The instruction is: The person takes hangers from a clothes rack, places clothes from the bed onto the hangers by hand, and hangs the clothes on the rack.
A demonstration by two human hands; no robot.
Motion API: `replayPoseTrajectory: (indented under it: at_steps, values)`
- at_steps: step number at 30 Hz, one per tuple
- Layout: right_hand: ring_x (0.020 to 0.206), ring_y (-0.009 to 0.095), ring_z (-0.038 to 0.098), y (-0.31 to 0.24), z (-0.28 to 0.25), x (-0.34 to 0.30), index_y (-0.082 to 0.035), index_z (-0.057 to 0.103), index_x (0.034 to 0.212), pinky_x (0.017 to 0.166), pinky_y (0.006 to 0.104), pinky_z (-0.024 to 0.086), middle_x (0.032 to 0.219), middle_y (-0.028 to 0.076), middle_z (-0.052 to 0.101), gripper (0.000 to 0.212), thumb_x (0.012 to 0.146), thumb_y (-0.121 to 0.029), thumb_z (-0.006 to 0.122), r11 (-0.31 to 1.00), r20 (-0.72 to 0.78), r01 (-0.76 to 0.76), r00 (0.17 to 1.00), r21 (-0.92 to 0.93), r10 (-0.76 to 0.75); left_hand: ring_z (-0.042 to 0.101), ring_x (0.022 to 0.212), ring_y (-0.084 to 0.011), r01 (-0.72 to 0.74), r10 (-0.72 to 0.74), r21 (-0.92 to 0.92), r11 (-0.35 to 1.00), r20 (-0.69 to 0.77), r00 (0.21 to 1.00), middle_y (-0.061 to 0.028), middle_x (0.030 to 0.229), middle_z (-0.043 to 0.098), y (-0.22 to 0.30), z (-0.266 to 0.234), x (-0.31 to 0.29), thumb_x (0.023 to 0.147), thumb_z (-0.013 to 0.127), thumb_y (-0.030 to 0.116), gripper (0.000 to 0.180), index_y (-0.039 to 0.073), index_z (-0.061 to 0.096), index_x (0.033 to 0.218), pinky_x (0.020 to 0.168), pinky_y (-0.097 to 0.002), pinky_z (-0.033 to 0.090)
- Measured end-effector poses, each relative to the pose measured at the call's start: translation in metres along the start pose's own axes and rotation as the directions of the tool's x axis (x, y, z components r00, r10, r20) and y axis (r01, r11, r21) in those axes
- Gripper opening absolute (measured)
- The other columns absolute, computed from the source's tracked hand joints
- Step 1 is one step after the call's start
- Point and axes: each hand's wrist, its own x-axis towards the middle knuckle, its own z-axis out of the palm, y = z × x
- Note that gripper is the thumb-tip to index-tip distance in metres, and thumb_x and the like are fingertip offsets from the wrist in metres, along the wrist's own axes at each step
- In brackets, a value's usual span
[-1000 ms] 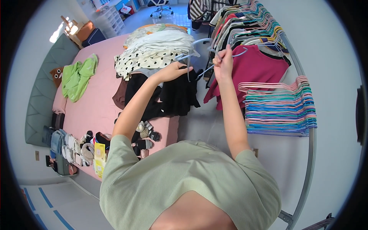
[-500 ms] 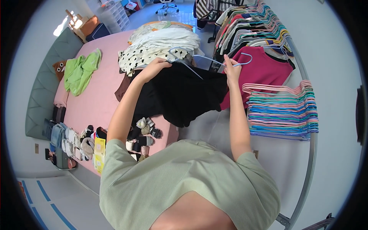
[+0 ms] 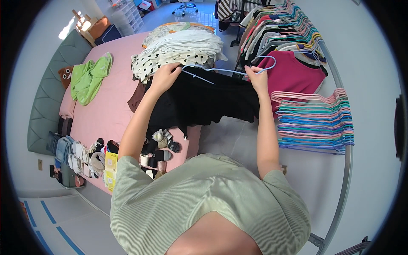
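Note:
A black garment (image 3: 216,100) hangs spread between my two hands in front of me; its exact kind is hard to tell. Along its upper edge lies a light blue clothes hanger (image 3: 224,70), partly inside the cloth, its hook pointing right. My left hand (image 3: 167,77) is closed on the garment's upper left corner, by the hanger's end. Closed near the hook, my right hand (image 3: 257,78) pinches the hanger together with the garment's right side. More dark clothing (image 3: 161,111) lies on the bed behind the left part of the cloth.
To the right, a metal rack (image 3: 346,178) carries many clothes, a magenta top (image 3: 293,76) and a row of bare hangers (image 3: 312,123). The pink bed (image 3: 112,117) on the left holds a clothes pile (image 3: 182,46), a green garment (image 3: 91,78) and rolled socks (image 3: 159,155).
The black garment is stretched wider and its lower edge has risen. My left hand has shifted slightly left, my right hand slightly down, and the hanger lies flatter along the upper edge.

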Motion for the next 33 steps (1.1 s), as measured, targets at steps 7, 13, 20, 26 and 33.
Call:
replayPoseTrajectory:
  at_steps: [7, 13, 20, 26, 33]
  values:
    - [0.047, 0.007, 0.039, -0.021, 0.029, 0.005, 0.001, 0.059, 0.067, 0.048, 0.0238, 0.033, 0.050, 0.000, 0.046, 0.032, 0.083, -0.026, 0.057, 0.957, 0.244, 0.019, 0.968, -0.289, 0.054, 0.057, 0.082, -0.0331, -0.147, 0.143, 0.076, 0.986, 0.066, 0.988, -0.0163, 0.089, 0.061, 0.002, 0.009, -0.005, 0.083, 0.047, 0.027, 0.028, 0.007, 0.061, 0.095, 0.072, -0.0384, 0.045]
    - [0.052, 0.005, 0.036, -0.071, 0.050, 0.021, -0.002, 0.053, 0.085, 0.050, 0.0194, 0.030, 0.060, -0.003, 0.042, 0.028, 0.093, -0.026, 0.041, 0.987, 0.584, 0.027, 0.809, -0.160, 0.072, 0.058, 0.083, -0.0310, -0.140, 0.115, 0.186, 0.972, 0.142, 0.983, -0.0133, 0.089, 0.061, -0.012, 0.023, -0.011, 0.085, 0.046, 0.029, 0.029, 0.007, 0.060, 0.096, 0.070, -0.0401, 0.045]
    - [0.055, 0.004, 0.044, -0.073, 0.059, 0.029, 0.001, 0.053, 0.088, 0.052, 0.0173, 0.034, 0.063, -0.002, 0.047, 0.026, 0.091, -0.024, 0.045, 0.990, 0.610, -0.015, 0.786, -0.144, 0.100, 0.057, 0.077, -0.0316, -0.359, 0.359, 0.068, 0.931, 0.015, 0.933, -0.0140, 0.083, 0.060, -0.019, 0.025, -0.016, 0.083, 0.054, 0.029, 0.027, 0.005, 0.058, 0.095, 0.063, -0.0396, 0.045]
    - [0.061, 0.005, 0.049, -0.083, 0.053, 0.023, 0.000, 0.057, 0.098, 0.060, 0.0194, 0.041, 0.072, 0.003, 0.059, 0.023, 0.088, -0.020, 0.052, 0.998, 0.615, -0.017, 0.787, -0.059, 0.050, 0.055, 0.064, -0.0335, -0.204, 0.204, -0.099, 0.974, -0.002, 0.979, -0.0159, 0.071, 0.058, -0.033, 0.020, -0.023, 0.077, 0.064, 0.030, 0.029, 0.003, 0.060, 0.085, 0.057, -0.0360, 0.042]
    - [0.082, 0.007, 0.053, -0.066, -0.001, 0.011, 0.001, 0.060, 0.101, 0.077, 0.0208, 0.040, 0.089, 0.001, 0.062, 0.024, 0.088, -0.017, 0.052, 0.982, 0.612, 0.010, 0.783, -0.188, 0.109, 0.055, 0.060, -0.0262, -0.090, 0.095, -0.137, 0.986, 0.032, 0.995, -0.0126, 0.069, 0.058, -0.053, -0.007, -0.015, 0.077, 0.063, 0.028, 0.027, 0.003, 0.061, 0.085, 0.058, -0.0314, 0.042]
